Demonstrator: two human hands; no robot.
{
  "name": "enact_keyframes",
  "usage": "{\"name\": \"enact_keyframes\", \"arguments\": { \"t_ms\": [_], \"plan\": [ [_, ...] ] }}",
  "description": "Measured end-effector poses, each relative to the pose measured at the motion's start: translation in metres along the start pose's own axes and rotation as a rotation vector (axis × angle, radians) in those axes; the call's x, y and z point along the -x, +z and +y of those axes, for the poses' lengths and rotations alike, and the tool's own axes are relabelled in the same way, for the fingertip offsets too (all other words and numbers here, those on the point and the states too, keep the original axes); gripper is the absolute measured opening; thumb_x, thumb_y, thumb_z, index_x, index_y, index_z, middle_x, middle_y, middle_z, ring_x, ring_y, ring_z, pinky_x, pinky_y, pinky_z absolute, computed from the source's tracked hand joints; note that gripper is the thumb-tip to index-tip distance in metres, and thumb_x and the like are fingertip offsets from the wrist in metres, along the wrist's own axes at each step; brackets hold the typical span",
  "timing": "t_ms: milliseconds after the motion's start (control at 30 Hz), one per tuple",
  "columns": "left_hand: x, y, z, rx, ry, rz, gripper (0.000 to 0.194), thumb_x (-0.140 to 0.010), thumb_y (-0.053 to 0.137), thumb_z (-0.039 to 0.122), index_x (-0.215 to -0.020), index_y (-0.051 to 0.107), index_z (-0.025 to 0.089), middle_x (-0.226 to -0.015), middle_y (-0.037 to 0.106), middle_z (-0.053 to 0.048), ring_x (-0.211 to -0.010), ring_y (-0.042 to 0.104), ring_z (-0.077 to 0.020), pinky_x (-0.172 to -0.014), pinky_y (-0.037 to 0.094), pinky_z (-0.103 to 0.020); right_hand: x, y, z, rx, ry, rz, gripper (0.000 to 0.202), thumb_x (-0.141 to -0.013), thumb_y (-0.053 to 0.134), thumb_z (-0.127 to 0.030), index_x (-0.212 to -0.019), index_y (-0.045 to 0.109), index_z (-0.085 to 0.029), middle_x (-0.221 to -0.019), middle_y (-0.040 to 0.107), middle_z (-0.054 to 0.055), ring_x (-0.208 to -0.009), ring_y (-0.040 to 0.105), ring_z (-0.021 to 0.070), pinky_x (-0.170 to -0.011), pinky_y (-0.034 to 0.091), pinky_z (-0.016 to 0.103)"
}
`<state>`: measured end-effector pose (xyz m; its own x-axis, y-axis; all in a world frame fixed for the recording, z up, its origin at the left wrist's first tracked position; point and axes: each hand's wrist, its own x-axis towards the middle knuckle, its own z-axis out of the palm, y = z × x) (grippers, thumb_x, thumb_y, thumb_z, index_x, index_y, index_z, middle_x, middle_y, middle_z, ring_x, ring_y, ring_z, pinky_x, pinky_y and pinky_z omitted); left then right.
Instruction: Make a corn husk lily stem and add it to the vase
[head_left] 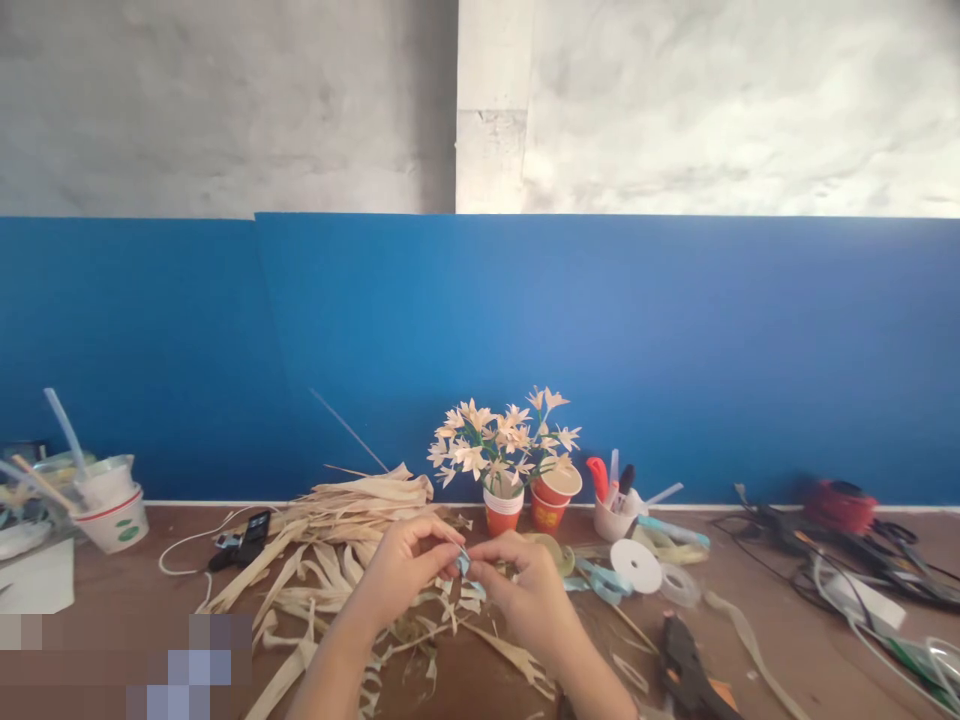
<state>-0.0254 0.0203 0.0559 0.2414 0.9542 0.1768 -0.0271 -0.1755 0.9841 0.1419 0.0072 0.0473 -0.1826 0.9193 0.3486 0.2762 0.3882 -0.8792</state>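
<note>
Both hands meet above the middle of the brown table, fingertips close together. My left hand (411, 568) is closed in a pinch on a small light blue piece (463, 564). From the right, my right hand (525, 580) pinches the same blue piece between thumb and forefinger. A thin pale strip or stick end shows at the fingertips; its full shape is hidden by the fingers. Dried husk strips (352, 520) lie behind and to the left of the hands. Pale artificial flowers (495, 440) stand in a red and white paper cup (503, 508) just beyond them.
Another paper cup (555, 485) and a white tool cup (613, 518) stand behind. At right are a white spool (636, 567), a black glue gun (686, 665), cables and a red reel (844, 505). A white bucket (112, 515) is at left, near a black device (251, 538).
</note>
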Motion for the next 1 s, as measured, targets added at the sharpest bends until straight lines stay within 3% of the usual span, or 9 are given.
{"name": "enact_keyframes", "arguments": {
  "t_ms": [167, 300, 400, 567, 700, 833, 1000],
  "plan": [
    [0.006, -0.001, 0.006, 0.018, 0.027, -0.113, 0.015, -0.068, 0.070, 0.028, -0.067, 0.063, 0.014, -0.067, 0.060, 0.000, -0.056, 0.059, -0.0130, -0.057, 0.048, -0.026, -0.001, -0.006, 0.003, -0.673, 0.398, -0.298, 0.020, -0.058, 0.078, -0.030, -0.068, 0.071, -0.013, -0.062, 0.068, 0.004, -0.059, 0.058, 0.0130, -0.063, 0.041, 0.026],
    [0.009, 0.003, 0.009, 0.004, 0.039, -0.151, 0.017, -0.071, 0.067, 0.029, -0.066, 0.060, 0.014, -0.062, 0.058, 0.000, -0.052, 0.056, -0.0109, -0.052, 0.043, -0.022, -0.003, -0.007, 0.008, -0.821, 0.502, -0.391, 0.020, -0.054, 0.078, -0.027, -0.064, 0.070, -0.012, -0.055, 0.066, 0.003, -0.053, 0.054, 0.0096, -0.055, 0.037, 0.021],
    [0.007, 0.006, 0.008, -0.033, 0.014, -0.098, 0.018, -0.072, 0.064, 0.029, -0.066, 0.058, 0.014, -0.056, 0.055, 0.002, -0.048, 0.053, -0.0103, -0.050, 0.041, -0.021, -0.004, -0.006, 0.008, -0.658, 0.437, -0.329, 0.020, -0.059, 0.075, -0.029, -0.069, 0.069, -0.013, -0.061, 0.068, 0.004, -0.059, 0.058, 0.0128, -0.060, 0.040, 0.024],
    [0.001, 0.012, 0.001, -0.063, -0.025, 0.022, 0.017, -0.071, 0.062, 0.029, -0.065, 0.055, 0.015, -0.053, 0.053, 0.003, -0.046, 0.050, -0.0095, -0.048, 0.039, -0.021, 0.002, 0.000, -0.002, 0.041, 0.154, -0.007, 0.023, -0.064, 0.065, -0.018, -0.087, 0.066, -0.018, -0.078, 0.069, 0.004, -0.078, 0.061, 0.0215, -0.075, 0.042, 0.034],
    [-0.001, 0.012, -0.002, -0.067, -0.035, 0.075, 0.018, -0.071, 0.061, 0.030, -0.065, 0.055, 0.015, -0.052, 0.054, 0.003, -0.046, 0.051, -0.0100, -0.048, 0.039, -0.021, 0.006, 0.006, -0.010, 0.452, -0.071, 0.186, 0.014, -0.065, 0.063, -0.016, -0.078, 0.065, -0.021, -0.072, 0.066, 0.002, -0.077, 0.058, 0.0225, -0.088, 0.033, 0.043],
    [-0.001, 0.011, -0.002, -0.060, -0.056, 0.069, 0.017, -0.071, 0.061, 0.031, -0.066, 0.055, 0.015, -0.051, 0.055, 0.003, -0.047, 0.052, -0.0108, -0.049, 0.040, -0.021, 0.003, 0.006, -0.005, 0.371, 0.027, 0.109, 0.007, -0.070, 0.057, -0.020, -0.070, 0.064, -0.020, -0.070, 0.067, 0.003, -0.073, 0.059, 0.0213, -0.075, 0.040, 0.034],
    [0.000, 0.011, 0.000, -0.078, -0.107, 0.032, 0.017, -0.070, 0.062, 0.031, -0.066, 0.056, 0.015, -0.046, 0.055, 0.003, -0.045, 0.053, -0.0111, -0.049, 0.040, -0.021, 0.001, 0.005, 0.003, 0.145, 0.067, 0.005, 0.022, -0.069, 0.052, -0.014, -0.088, 0.062, -0.019, -0.069, 0.065, 0.001, -0.071, 0.060, 0.0185, -0.066, 0.042, 0.027]
  ]
}}
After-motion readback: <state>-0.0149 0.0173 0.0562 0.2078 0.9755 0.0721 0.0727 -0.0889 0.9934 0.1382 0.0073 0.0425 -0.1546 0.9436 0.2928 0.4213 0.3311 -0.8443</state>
